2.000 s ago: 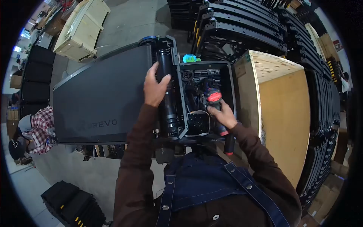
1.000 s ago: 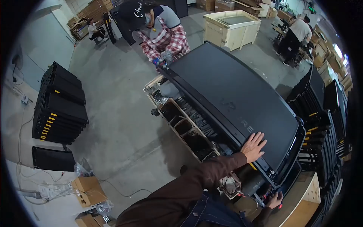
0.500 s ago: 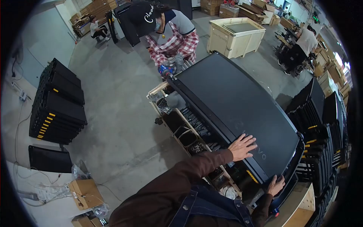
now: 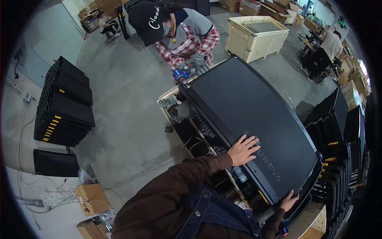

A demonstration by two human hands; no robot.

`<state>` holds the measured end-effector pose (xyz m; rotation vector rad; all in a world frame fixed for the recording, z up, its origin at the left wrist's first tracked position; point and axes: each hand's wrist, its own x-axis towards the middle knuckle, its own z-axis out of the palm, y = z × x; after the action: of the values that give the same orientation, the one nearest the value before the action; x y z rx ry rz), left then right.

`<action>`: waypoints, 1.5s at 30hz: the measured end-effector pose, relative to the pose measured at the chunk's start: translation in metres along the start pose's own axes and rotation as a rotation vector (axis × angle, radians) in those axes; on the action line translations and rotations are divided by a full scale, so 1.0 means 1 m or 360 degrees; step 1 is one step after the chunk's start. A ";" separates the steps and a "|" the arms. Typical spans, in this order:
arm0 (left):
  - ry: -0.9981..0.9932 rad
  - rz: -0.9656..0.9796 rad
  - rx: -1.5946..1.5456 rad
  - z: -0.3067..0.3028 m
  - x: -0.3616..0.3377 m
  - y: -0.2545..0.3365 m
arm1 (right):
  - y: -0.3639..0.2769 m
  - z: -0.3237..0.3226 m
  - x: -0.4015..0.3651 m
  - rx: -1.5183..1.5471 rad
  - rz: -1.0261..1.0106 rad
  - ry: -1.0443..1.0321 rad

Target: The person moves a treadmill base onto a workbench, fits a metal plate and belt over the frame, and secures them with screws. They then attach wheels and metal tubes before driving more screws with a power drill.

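One black deck [image 4: 254, 103] lettered UREVO lies right of centre, stretching from near right to far left. Two bare hands are on it: the left hand [image 4: 242, 151] rests at its left edge, fingers spread apart; the right hand [image 4: 288, 201] touches its near right corner, and I cannot tell whether those fingers are clamped there. At the far left corner, one person [image 4: 185, 44] holds one blue drill [image 4: 182, 75]. Farther right stands one wooden crate [image 4: 238, 42]. On the left are one stack of panels [image 4: 65, 103] and one separate panel [image 4: 56, 163].
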<state>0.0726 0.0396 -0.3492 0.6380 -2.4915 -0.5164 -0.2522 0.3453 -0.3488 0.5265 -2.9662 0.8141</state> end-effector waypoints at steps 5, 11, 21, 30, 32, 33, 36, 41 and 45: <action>-0.0063 0.0049 -0.0154 -0.001 -0.004 -0.006 | 0.024 0.004 0.008 -0.0053 -0.0012 0.0004; -0.0040 0.0122 -0.0164 -0.039 -0.006 -0.072 | 0.018 0.005 0.007 -0.0233 0.0201 0.0045; 0.0021 -0.0040 -0.0129 -0.076 -0.007 -0.139 | 0.065 0.015 0.068 -0.0583 0.0609 -0.0194; 0.0037 -0.0053 -0.0077 -0.072 -0.005 -0.141 | -0.007 0.021 0.022 -0.0814 0.0853 0.0165; 0.0047 -0.0049 -0.0105 -0.071 -0.004 -0.141 | -0.006 0.019 0.023 -0.0842 0.0852 0.0192; 0.0053 -0.0036 -0.0134 -0.070 -0.004 -0.142 | -0.005 0.018 0.024 -0.0799 0.0840 0.0137; 0.0021 -0.0042 -0.0108 -0.073 -0.004 -0.141 | 0.006 0.018 0.024 -0.0731 0.0821 0.0094; 0.0061 -0.0053 -0.0117 -0.073 -0.004 -0.140 | 0.006 0.011 0.028 -0.0696 0.0745 0.0063; 0.0061 -0.0056 -0.0084 -0.072 -0.003 -0.138 | 0.019 0.006 0.031 -0.0595 0.0588 -0.0025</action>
<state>0.1612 -0.0880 -0.3577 0.6662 -2.4261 -0.5760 -0.2876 0.3479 -0.3595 -0.0336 -3.1594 0.2437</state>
